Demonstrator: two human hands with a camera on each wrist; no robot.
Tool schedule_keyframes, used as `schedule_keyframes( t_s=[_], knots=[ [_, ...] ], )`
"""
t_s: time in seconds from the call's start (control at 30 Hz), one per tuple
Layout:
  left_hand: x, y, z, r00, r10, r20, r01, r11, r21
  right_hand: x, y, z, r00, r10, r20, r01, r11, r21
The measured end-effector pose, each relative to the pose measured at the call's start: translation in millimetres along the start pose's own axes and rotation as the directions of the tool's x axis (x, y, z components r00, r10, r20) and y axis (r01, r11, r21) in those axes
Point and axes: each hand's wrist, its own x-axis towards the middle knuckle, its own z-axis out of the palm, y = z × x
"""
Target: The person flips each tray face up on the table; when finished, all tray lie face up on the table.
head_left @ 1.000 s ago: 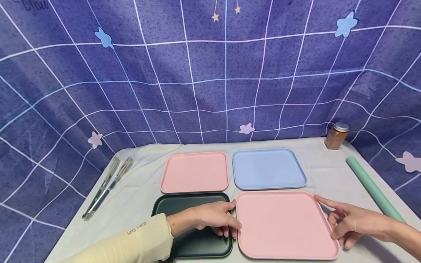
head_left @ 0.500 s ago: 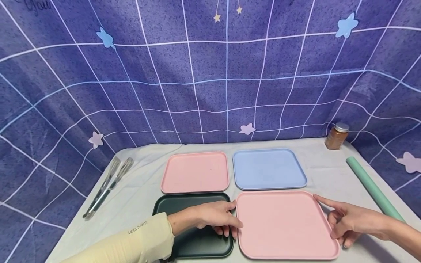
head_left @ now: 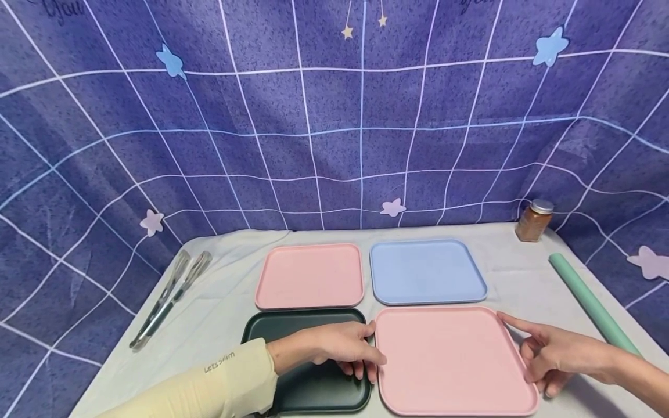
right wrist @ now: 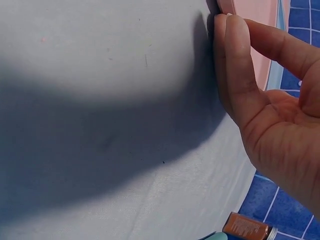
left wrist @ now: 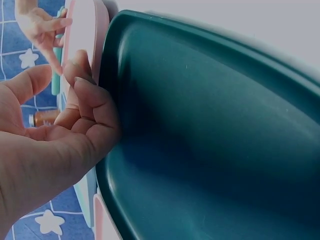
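A pink tray (head_left: 455, 363) lies at the front right of the table. Its left rim is held by my left hand (head_left: 342, 345), index fingertip over the edge and thumb toward the far corner. In the left wrist view the other fingers of that hand are curled, above the edge of a dark green tray (left wrist: 215, 115). On the opposite side my right hand (head_left: 567, 354) holds the pink tray's right rim, its index finger stretched to the far corner. The right wrist view shows only a sliver of that tray beside the fingertips.
Behind lie a second pink tray (head_left: 310, 276) and a blue tray (head_left: 427, 271). Metal tongs (head_left: 169, 302) rest at the left edge. A brown-filled jar (head_left: 534, 220) stands back right, with a green roll (head_left: 593, 302) near the right edge. A patterned curtain (head_left: 334, 151) hangs behind.
Both hands stay at the front pink tray's sides, and the trays keep their places. Only the head view shifts slightly.
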Motion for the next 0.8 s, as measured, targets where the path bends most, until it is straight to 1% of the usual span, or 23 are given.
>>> schedule_keyframes(
  t_s=[0.17, 0.3, 0.57, 0.7, 0.8],
  knots=[
    [0.4, 0.6, 0.0, 1.0, -0.001, 0.005, 0.001, 1.0, 0.009, 0.1, -0.3, -0.2, 1.0, -0.009, -0.007, 0.009, 1.0, -0.015],
    [0.5, 0.9, 0.1, 1.0, 0.005, 0.004, -0.005, 1.0, 0.02, -0.3, -1.8, 0.6, 1.0, 0.009, -0.016, -0.01, 1.0, -0.021],
    [0.0, 1.5, -1.4, 1.0, 0.008, 0.024, -0.009, 1.0, 0.023, 0.1, -2.9, 1.7, 0.999, 0.025, -0.036, -0.026, 0.999, -0.043],
    [1.0, 1.3, -1.0, 1.0, 0.008, 0.017, -0.008, 1.0, 0.026, -0.3, -2.4, 2.5, 0.999, 0.019, -0.034, -0.021, 0.999, -0.042],
    [-0.3, 2.8, -2.1, 1.0, 0.009, -0.002, -0.009, 1.0, 0.029, -0.8, -4.7, 2.3, 0.999, 0.021, -0.029, -0.023, 0.998, -0.051]
  ],
)
